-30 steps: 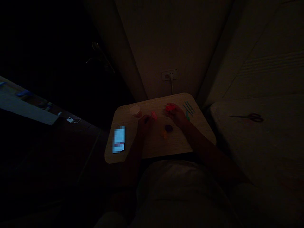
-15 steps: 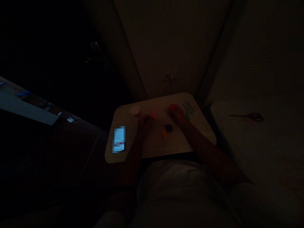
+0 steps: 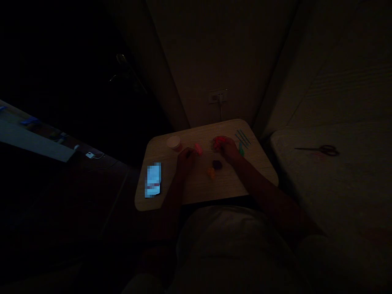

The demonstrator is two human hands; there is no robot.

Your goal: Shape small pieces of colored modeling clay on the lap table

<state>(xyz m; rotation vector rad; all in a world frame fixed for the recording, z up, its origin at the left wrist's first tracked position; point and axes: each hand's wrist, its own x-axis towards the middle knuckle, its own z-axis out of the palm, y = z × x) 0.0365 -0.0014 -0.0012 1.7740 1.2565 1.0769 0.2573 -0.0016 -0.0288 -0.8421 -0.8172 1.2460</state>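
Observation:
The light is very dim, so fine detail is lost. My right hand (image 3: pixel 229 149) has its fingers closed on a red clay-like lump (image 3: pixel 219 142) toward the far side of the small wooden table (image 3: pixel 190 192). My left hand (image 3: pixel 185 159) is curled, its fingertips drawn together beside a pink clay-like lump (image 3: pixel 199 149); whatever they hold is too dark to make out. A dark purple lump (image 3: pixel 217 165) and an orange lump (image 3: pixel 211 173) lie nearer my body. Just right of my right hand is a green lump (image 3: pixel 241 150).
A pale cup (image 3: pixel 174 143) stands at the back left, behind my left hand. Lit, a phone (image 3: pixel 153 180) lies at the left edge. Several thin dark sticks (image 3: pixel 243 139) rest at the back right. Scissors (image 3: pixel 324 150) lie on a pale surface to the right.
My right hand has shifted slightly, and more of the red lump shows to its left. The left hand's fingertips have come closer to the pink lump.

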